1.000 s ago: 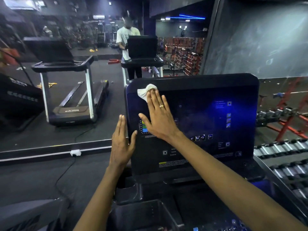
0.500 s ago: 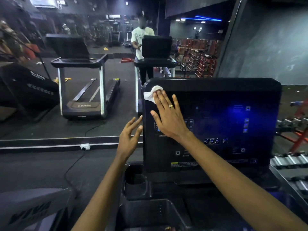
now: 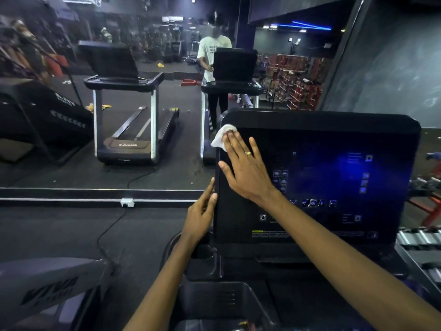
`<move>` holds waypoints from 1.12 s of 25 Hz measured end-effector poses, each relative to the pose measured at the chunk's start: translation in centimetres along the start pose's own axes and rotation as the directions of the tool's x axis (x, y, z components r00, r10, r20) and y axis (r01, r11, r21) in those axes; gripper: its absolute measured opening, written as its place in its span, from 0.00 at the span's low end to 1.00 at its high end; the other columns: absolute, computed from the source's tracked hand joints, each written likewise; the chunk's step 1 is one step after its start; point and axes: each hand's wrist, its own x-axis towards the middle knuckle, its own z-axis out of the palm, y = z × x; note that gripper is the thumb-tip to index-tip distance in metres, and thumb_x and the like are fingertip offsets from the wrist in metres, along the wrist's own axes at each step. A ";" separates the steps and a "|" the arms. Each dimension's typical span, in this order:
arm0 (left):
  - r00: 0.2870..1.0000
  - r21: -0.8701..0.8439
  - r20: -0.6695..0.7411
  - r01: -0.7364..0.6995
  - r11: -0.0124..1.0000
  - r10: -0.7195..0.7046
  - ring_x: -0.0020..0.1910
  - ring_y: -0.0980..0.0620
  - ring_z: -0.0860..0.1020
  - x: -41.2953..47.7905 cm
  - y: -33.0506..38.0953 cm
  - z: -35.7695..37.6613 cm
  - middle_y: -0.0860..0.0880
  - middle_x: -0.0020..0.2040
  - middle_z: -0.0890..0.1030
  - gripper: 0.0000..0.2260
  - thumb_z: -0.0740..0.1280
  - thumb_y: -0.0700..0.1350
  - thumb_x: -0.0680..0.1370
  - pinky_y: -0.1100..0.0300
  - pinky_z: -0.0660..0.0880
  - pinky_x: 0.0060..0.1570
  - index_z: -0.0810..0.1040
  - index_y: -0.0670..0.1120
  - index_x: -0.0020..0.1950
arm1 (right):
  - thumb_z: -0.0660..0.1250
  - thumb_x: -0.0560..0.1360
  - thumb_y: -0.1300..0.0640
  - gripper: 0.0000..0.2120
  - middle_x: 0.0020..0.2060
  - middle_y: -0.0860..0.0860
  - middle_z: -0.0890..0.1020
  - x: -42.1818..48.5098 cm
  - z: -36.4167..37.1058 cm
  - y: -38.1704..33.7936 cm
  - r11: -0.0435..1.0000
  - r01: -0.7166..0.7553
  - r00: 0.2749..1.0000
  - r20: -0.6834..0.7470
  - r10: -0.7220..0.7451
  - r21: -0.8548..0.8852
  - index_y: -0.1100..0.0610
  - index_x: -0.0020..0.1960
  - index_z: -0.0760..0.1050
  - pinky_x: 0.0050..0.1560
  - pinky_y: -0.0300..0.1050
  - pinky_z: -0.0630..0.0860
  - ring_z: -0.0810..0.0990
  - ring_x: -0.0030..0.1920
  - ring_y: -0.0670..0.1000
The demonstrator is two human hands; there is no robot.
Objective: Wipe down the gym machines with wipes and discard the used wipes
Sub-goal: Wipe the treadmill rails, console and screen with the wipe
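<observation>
White crumpled wipe (image 3: 223, 136) lies at the top left corner of the glossy black treadmill console (image 3: 322, 144), pinned flat under the fingertips of the right grip (image 3: 248, 173). Its fingers are straight and spread, a gold ring (image 3: 248, 153) on one, curled round nothing. Below and left of it, the left grip (image 3: 199, 216) rests with loosely straight fingers against the console's left edge, unclenched too. Just under the left grip sits a round black cup holder (image 3: 202, 252). Farther left of both grips, a white socket (image 3: 127, 202) with a dark cable (image 3: 107, 230) sits at the foot of a wall mirror (image 3: 181, 139).
</observation>
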 end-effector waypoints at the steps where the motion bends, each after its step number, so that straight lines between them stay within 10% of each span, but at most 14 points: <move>1: 1.000 -0.007 0.006 0.013 1.000 -0.012 0.57 0.76 0.72 0.2 -0.1 -0.1 0.76 0.58 0.72 0.19 0.60 0.54 0.83 0.75 0.71 0.54 0.65 0.64 0.74 | 0.51 0.84 0.45 0.32 0.81 0.53 0.50 1.0 -0.5 0.1 1.000 -0.029 0.999 -0.016 0.029 0.002 0.59 0.81 0.48 0.79 0.56 0.44 0.45 0.80 0.50; 8: 0.975 -0.375 0.141 0.211 0.903 -0.170 0.62 0.48 0.79 2.0 -1.7 -0.9 0.49 0.61 0.82 0.18 0.60 0.54 0.82 0.50 0.76 0.62 0.75 0.54 0.70 | 0.51 0.83 0.44 0.34 0.81 0.54 0.46 -1.8 1.3 -2.0 0.999 -0.031 0.999 0.029 0.030 0.019 0.60 0.81 0.45 0.79 0.55 0.44 0.41 0.80 0.51; 13: 0.921 -0.433 0.191 0.390 0.813 -0.340 0.60 0.48 0.80 2.8 -1.2 -1.5 0.46 0.60 0.83 0.25 0.54 0.63 0.81 0.52 0.76 0.59 0.78 0.50 0.67 | 0.51 0.83 0.43 0.32 0.80 0.52 0.50 -10.5 4.1 -2.9 0.994 0.101 0.975 0.194 -0.106 0.040 0.59 0.81 0.50 0.78 0.57 0.50 0.43 0.80 0.50; 28: 0.979 -0.421 0.141 0.196 0.885 -0.150 0.58 0.51 0.82 1.8 -0.6 -0.7 0.50 0.59 0.83 0.19 0.68 0.45 0.79 0.59 0.79 0.52 0.74 0.49 0.70 | 0.53 0.83 0.43 0.31 0.80 0.51 0.56 -17.9 6.0 -3.3 0.990 0.125 0.929 0.343 -0.139 0.063 0.56 0.81 0.53 0.78 0.55 0.48 0.48 0.80 0.48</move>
